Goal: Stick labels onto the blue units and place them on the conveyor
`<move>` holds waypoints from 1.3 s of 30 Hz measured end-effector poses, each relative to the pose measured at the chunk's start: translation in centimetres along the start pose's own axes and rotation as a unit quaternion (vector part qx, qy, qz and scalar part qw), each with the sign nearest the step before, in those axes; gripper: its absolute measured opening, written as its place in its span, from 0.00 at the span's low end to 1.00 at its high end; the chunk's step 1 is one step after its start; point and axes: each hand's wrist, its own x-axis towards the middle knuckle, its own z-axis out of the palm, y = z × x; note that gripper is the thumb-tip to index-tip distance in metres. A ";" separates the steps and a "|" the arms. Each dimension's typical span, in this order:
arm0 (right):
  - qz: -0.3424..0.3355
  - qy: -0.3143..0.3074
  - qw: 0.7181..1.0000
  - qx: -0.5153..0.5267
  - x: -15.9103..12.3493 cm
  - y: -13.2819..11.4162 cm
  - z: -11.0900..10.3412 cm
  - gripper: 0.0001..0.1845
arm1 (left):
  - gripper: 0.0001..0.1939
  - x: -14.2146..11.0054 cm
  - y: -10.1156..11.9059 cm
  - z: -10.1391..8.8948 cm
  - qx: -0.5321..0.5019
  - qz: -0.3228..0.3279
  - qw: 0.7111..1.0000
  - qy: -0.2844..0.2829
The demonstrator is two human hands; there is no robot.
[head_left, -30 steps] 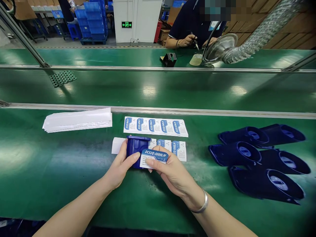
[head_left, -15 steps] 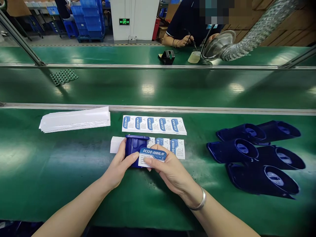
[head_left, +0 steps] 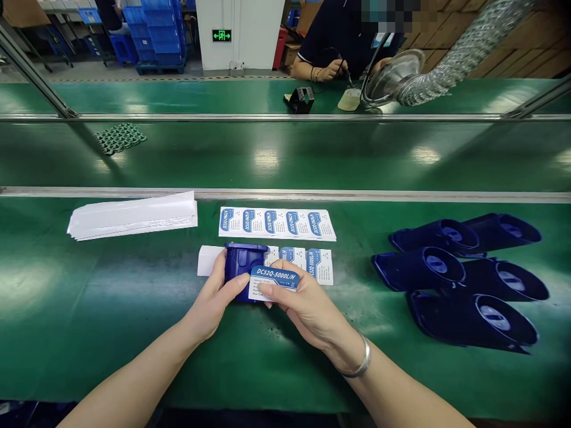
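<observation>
Both hands loaded. Left hand has a blue plastic housing by its left side: thumb across the front face, fingers round the edge and mostly hidden, gap only as wide as the part. Right hand is in a narrow pinch on one label, thumb flat on the printed face, fingers behind. Text reads DC52Q-5000L/H, white on a blue band, facing the wearer. Label sits in front of the housing's lower right, tilted slightly down to the right; left thumb tip is right at its left edge. Can't tell whether label touches plastic, or whether the housing rests on the green bench. Metal bangle on the right wrist. Just behind the grip, partly covered by it: a label strip, bare backing showing at its left end. Beyond that, a stack of label sheets, five across on top. Farther back and left of the grip, a pile of white paper strips. Well off to the right, five blue tubes lie grouped, open ends rightward, a pale patch visible inside each.
</observation>
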 end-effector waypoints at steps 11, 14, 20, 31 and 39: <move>-0.006 -0.008 1.000 0.002 0.0 0.1 -0.1 0.21 | 0.38 0.2 -0.1 -0.1 0.040 0.015 0.999 -0.022; -0.004 -0.004 1.000 0.005 0.0 0.1 -0.1 0.21 | 0.40 0.2 0.2 -0.1 0.038 0.011 0.999 -0.026; 0.000 -0.007 1.000 0.011 0.0 0.2 -0.3 0.20 | 0.36 0.1 0.7 0.0 0.053 -0.003 0.998 -0.039; -0.004 -0.006 1.000 0.014 0.0 0.2 -0.1 0.21 | 0.38 0.0 0.0 -0.1 0.021 -0.020 1.000 -0.001; 0.004 -0.008 1.000 0.017 0.0 0.2 -0.2 0.22 | 0.38 -0.1 0.0 -0.1 0.015 -0.038 0.999 0.014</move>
